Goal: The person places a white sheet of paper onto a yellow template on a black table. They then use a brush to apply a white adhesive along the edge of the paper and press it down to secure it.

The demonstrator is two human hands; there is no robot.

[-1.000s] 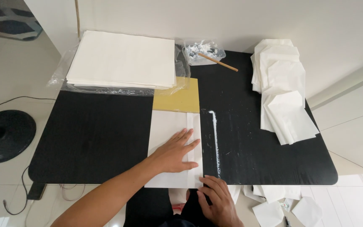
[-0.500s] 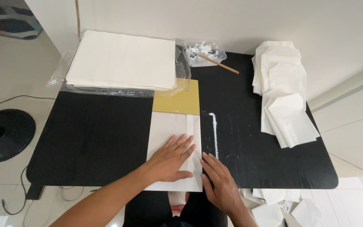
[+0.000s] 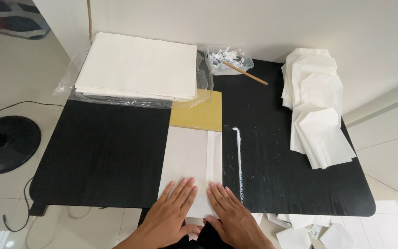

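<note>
A folded white paper sheet (image 3: 192,159) is lying flat at the near edge of the black surface (image 3: 102,152), and both hands are pressing on its near end. The left hand (image 3: 171,214) and the right hand (image 3: 233,219) are resting side by side, fingers spread flat, each grip fully open and clasping nothing. Just right of the right hand a white glue line (image 3: 239,159) is running away from the person. Beyond the sheet a yellow board (image 3: 199,113) is showing, then a paper stack (image 3: 137,67); far right, folded white bags (image 3: 316,106) are piling up.
</note>
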